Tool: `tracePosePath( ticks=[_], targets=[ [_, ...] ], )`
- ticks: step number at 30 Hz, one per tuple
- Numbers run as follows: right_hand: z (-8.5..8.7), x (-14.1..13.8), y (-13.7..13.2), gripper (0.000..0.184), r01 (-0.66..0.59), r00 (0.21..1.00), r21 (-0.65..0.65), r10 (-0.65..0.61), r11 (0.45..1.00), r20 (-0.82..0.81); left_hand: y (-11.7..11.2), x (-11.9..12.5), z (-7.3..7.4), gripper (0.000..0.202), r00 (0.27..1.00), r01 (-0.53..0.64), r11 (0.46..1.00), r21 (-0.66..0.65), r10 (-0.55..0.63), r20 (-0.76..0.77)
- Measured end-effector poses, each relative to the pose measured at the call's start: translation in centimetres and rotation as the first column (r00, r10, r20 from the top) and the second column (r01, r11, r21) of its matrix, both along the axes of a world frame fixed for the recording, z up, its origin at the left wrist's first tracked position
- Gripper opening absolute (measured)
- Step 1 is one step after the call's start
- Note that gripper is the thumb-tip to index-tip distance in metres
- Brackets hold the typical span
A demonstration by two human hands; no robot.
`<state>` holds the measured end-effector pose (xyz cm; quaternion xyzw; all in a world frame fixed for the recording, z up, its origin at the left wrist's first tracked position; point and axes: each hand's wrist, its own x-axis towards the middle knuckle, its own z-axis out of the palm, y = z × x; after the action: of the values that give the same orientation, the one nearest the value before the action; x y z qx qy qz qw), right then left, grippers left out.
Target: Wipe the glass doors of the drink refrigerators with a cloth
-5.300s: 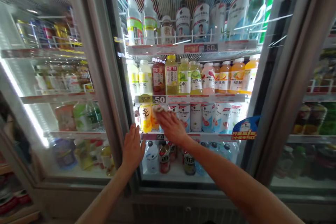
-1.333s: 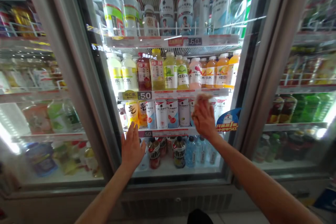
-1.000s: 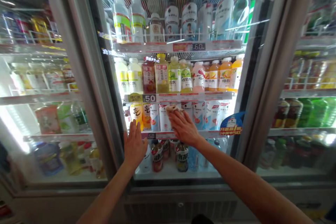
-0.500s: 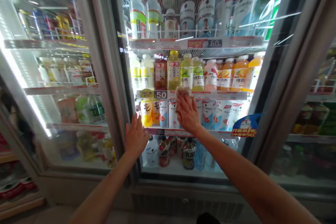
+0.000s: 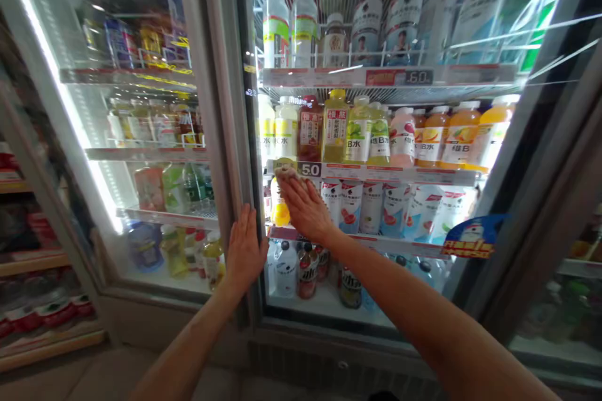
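My right hand (image 5: pixel 306 210) presses a light, crumpled cloth (image 5: pixel 285 172) flat against the glass door of a drinks fridge. Most of the cloth is hidden under the fingers; its edge shows past the fingertips, just below the left part of the shelf with the 5.0 price tag (image 5: pixel 310 170). My left hand (image 5: pixel 245 252) lies with fingers stretched upward on the metal door frame (image 5: pixel 220 106), holding nothing. Behind the glass, near the right hand, stand yellow bottles (image 5: pixel 281 207) and white cartons (image 5: pixel 350 203).
Bottles of orange drink (image 5: pixel 433 135) and several others line the shelves inside. A blue sticker (image 5: pixel 477 235) is on the door's lower right. Another fridge door (image 5: pixel 155 244) is at left, beside a shelf rack (image 5: pixel 32 263) with red packs.
My right hand has slid the cloth leftward across the glass, from mid-shelf to near the door's left side. My left hand stays at the frame. The view has turned somewhat left.
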<state>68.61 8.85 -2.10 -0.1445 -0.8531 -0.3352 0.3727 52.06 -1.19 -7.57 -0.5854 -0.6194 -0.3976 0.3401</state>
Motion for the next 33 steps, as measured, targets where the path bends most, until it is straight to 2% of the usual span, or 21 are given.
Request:
tracePosePath(
  ticks=[3, 5, 6, 9, 11, 13, 15, 17, 21, 23, 26, 28, 33],
  targets=[
    [-2.0, -1.7, -0.3, 0.055, -0.123, 0.966, 0.061, 0.105, 0.991, 0.236, -0.5, -0.6, 0.3, 0.065, 1.0, 0.008, 0.999, 0.033, -0.008, -0.006],
    [-2.0, -2.6, -0.2, 0.054, -0.176, 0.939, 0.084, 0.142, 0.981, 0.313, -0.7, -1.1, 0.7, 0.066, 1.0, 0.004, 0.999, 0.051, -0.002, -0.027],
    [-1.3, -2.9, 0.0, 0.054, -0.172, 0.946, 0.09, 0.139, 0.981, 0.293, -0.8, -1.4, 0.9, 0.066, 0.999, 0.003, 0.998, 0.058, 0.0, -0.041],
    [2.8, -3.9, 0.5, 0.053, -0.082, 0.992, 0.085, 0.072, 0.993, 0.108, -0.7, -1.8, 1.8, 0.068, 0.998, 0.007, 0.998, 0.068, -0.003, -0.064],
    [4.8, -4.2, 0.6, 0.051, -0.035, 0.999, 0.075, 0.034, 0.997, 0.014, -0.6, -1.7, 2.4, 0.068, 0.999, 0.008, 0.997, 0.074, -0.005, -0.048],
    [5.4, -4.1, 0.3, 0.051, -0.042, 0.998, 0.088, 0.038, 0.995, 0.046, -0.3, -1.5, 3.0, 0.067, 0.999, 0.013, 0.996, 0.091, -0.01, -0.042],
    [5.5, -3.6, 0.0, 0.05, -0.087, 0.985, 0.128, 0.066, 0.988, 0.16, -0.1, -1.3, 3.7, 0.065, 0.999, 0.015, 0.993, 0.115, -0.009, -0.053],
    [6.3, -3.1, 0.0, 0.049, -0.102, 0.973, 0.16, 0.065, 0.982, 0.219, 0.2, -1.2, 4.6, 0.065, 0.998, 0.012, 0.992, 0.127, -0.005, -0.061],
    [10.1, -2.2, 0.8, 0.047, 0.011, 1.0, 0.135, -0.013, 0.991, 0.013, 0.7, -0.7, 6.2, 0.068, 0.998, -0.002, 0.993, 0.115, 0.008, -0.054],
    [11.0, -1.7, 1.0, 0.047, 0.024, 0.999, 0.136, -0.018, 0.99, -0.048, 1.0, -0.5, 6.8, 0.068, 0.998, -0.008, 0.992, 0.124, 0.016, -0.066],
    [10.9, -0.3, 1.1, 0.052, -0.041, 0.998, 0.213, 0.028, 0.976, 0.064, 1.6, -0.3, 7.6, 0.069, 0.994, -0.007, 0.989, 0.147, 0.024, -0.109],
    [11.5, 0.8, 1.2, 0.053, -0.053, 0.994, 0.245, 0.027, 0.968, 0.109, 2.1, -0.2, 8.4, 0.069, 0.99, 0.003, 0.986, 0.167, 0.02, -0.139],
    [15.5, 2.8, 1.9, 0.047, 0.103, 0.979, 0.172, -0.069, 0.98, -0.19, 3.3, 0.8, 11.1, 0.068, 0.989, 0.016, 0.981, 0.193, 0.012, -0.146]
  ],
)
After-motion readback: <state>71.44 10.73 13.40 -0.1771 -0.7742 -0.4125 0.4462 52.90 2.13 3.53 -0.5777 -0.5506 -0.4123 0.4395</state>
